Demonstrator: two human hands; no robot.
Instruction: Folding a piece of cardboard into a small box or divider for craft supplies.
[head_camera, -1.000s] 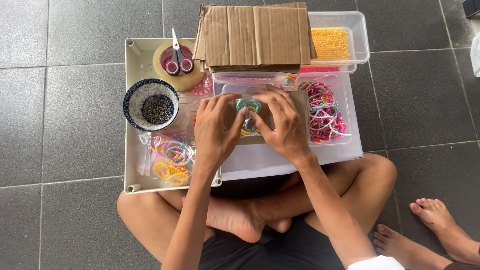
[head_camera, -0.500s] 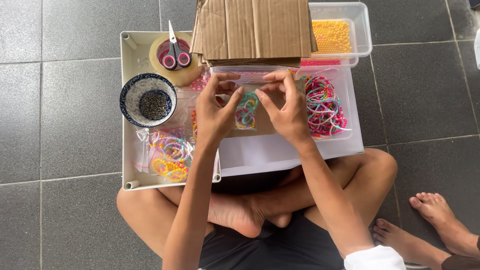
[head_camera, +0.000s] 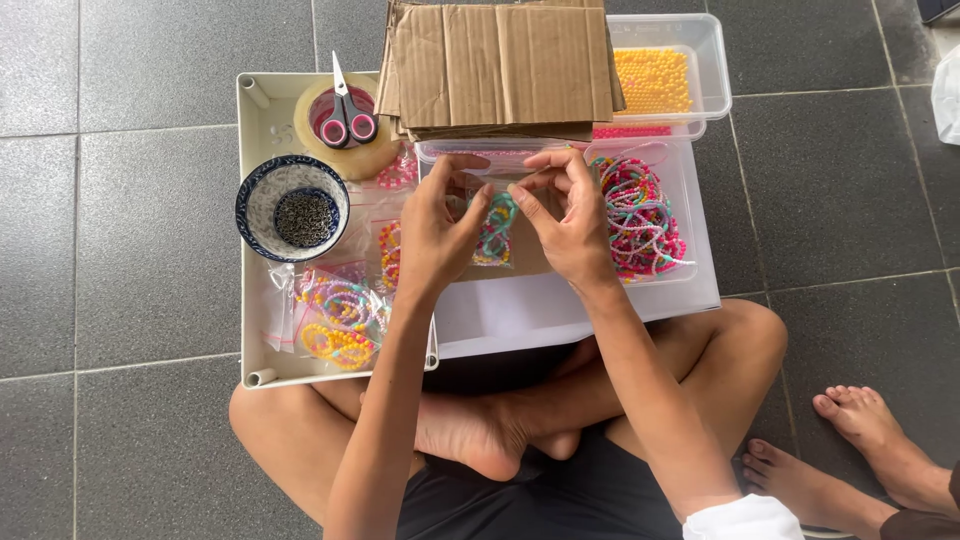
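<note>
My left hand (head_camera: 437, 235) and my right hand (head_camera: 566, 222) both pinch a small clear plastic bag (head_camera: 495, 228) holding teal and multicoloured bead bracelets against a brown card backing. The bag is held up over a white lid (head_camera: 560, 305) on my lap. My fingers grip its upper edge from either side. A heap of pink and mixed bead bracelets (head_camera: 638, 215) lies in a clear container just right of my right hand.
A beige tray (head_camera: 252, 310) holds a blue-patterned bowl of dark small pieces (head_camera: 293, 208), a tape roll with pink-handled scissors (head_camera: 346, 118), and bagged bracelets (head_camera: 340, 318). Stacked cardboard (head_camera: 500, 65) and a tub of yellow beads (head_camera: 655, 82) sit behind. Another person's bare feet (head_camera: 850, 450) rest at lower right.
Both hands lifted the bagged bracelets up from the lid and shifted from pressing it flat to pinching its top edge.
</note>
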